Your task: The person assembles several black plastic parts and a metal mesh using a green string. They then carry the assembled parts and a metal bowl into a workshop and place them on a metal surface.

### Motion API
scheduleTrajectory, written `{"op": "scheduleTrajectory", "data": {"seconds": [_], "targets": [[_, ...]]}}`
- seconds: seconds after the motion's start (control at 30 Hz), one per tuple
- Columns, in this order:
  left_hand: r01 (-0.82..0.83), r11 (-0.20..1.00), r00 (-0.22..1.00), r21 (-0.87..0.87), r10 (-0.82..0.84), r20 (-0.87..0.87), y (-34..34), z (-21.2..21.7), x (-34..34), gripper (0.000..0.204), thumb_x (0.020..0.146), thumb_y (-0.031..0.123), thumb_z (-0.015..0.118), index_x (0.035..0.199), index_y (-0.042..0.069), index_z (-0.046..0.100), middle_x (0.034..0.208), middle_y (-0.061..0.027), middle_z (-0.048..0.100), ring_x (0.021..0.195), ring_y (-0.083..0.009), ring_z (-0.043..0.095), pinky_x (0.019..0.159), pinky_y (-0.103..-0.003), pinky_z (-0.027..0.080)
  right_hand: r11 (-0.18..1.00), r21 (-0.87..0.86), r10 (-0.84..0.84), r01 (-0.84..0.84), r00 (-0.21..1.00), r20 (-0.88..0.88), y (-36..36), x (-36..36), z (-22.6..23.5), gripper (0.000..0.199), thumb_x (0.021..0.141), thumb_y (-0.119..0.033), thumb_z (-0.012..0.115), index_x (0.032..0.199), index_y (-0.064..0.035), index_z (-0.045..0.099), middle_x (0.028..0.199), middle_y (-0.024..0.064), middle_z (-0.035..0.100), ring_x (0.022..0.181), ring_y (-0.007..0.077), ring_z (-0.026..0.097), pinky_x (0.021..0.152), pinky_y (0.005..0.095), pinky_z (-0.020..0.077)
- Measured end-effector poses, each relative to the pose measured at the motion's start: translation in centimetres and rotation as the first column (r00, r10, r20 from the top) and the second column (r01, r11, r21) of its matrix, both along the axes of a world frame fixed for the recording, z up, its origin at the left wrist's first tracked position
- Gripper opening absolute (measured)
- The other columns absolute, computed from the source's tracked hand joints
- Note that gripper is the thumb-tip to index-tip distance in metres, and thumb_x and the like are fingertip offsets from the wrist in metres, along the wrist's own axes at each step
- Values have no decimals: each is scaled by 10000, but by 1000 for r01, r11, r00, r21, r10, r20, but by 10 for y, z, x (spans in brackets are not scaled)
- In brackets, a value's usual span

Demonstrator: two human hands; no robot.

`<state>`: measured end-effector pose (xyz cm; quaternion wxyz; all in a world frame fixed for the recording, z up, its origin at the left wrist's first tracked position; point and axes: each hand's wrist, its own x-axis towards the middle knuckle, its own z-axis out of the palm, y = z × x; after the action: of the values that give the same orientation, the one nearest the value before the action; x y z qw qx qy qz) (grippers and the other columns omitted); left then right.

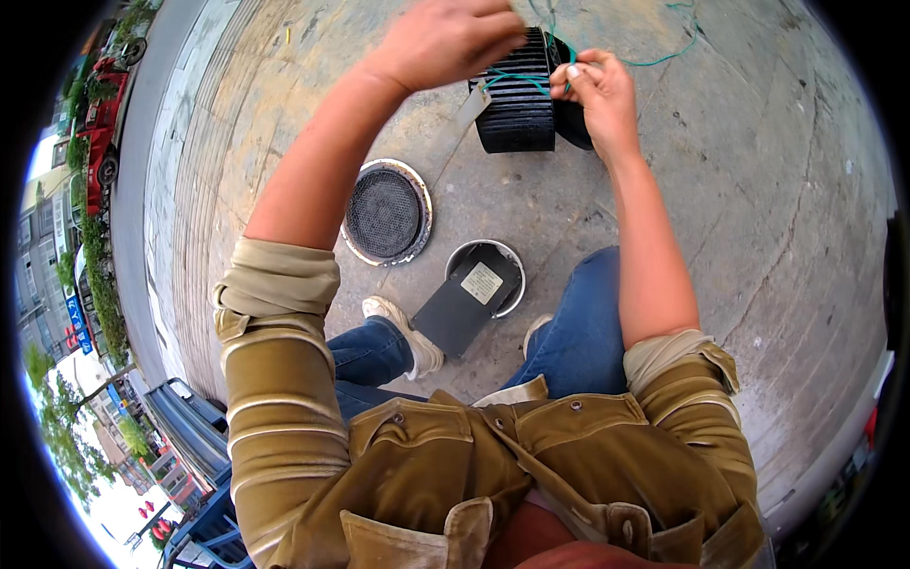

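A black ribbed drum, like a blower wheel, lies on its side on the paving in front of me. Thin green cord runs across its ribs. My right hand pinches this cord at the drum's right end, thumb against fingers. Above the drum's left side is my left hand, its fingers curled and slightly blurred. Cord passes close to those fingertips, but whether they grip it cannot be made out. A pale flat strip touches the drum's left edge below the left hand.
A round pale-rimmed piece with dark mesh lies left of centre. Between my feet, a dark grey box-like piece with a label leans in a white round container. Loose cord trails right. A road with a red vehicle lies far left.
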<state>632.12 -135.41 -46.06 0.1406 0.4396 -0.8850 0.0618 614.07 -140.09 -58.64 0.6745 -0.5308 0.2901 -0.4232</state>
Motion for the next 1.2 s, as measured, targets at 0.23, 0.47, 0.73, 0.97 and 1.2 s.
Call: {"op": "scheduleTrajectory", "data": {"seconds": [0.23, 0.47, 0.73, 0.97, 1.2], "targets": [[201, 935, 901, 292, -60, -429, -24, -16, -51, 196, 810, 193, 511, 901, 29, 569, 830, -106, 588, 764, -276, 566, 684, -355, 451, 843, -537, -208, -24, 906, -368, 11, 23, -9, 137, 786, -115, 518, 812, 15, 553, 694, 108, 600, 672, 228, 594, 588, 315, 438], [402, 690, 401, 602, 458, -793, -50, -7, -28, 343, 866, 285, 497, 1078, 21, 546, 1054, -77, 580, 1012, -163, 510, 855, -292, 380, 959, -15, 283, -282, 957, 59, -5, 4, 0, 188, 861, -129, 508, 953, 12, 591, 734, -14, 532, 679, 65, 435, 645, 210, 368], [136, 528, 764, 838, 482, -428, -5, -63, 6, 529, 794, 482, 536, 1051, 21, 562, 854, -68, 583, 831, -147, 529, 772, -261, 399, 900, -113, 426, -421, 905, 19, -2, -8, 19, 197, 813, -120, 573, 974, -8, 592, 746, -23, 522, 700, 49, 436, 677, 201, 379], [87, 550, 774, 831, 488, -404, 0, -76, -8, 392, 756, 442, 612, 796, 53, 643, 618, 29, 494, 624, -72, 442, 610, -234, 381, 935, -52, 353, -350, 933, 75, -11, -6, 6, 190, 847, -178, 543, 889, -11, 623, 681, -30, 531, 630, 43, 422, 594, 195, 345], [-67, 531, 596, 845, 700, -393, -2, -84, -10, 188, 761, 226, 640, 796, 41, 640, 701, -87, 620, 689, -139, 586, 635, -290, 445, 961, -79, 270, -265, 961, 59, -9, -1, -4, 212, 857, -156, 533, 974, 6, 602, 719, -26, 525, 673, 47, 448, 635, 181, 374]]}}
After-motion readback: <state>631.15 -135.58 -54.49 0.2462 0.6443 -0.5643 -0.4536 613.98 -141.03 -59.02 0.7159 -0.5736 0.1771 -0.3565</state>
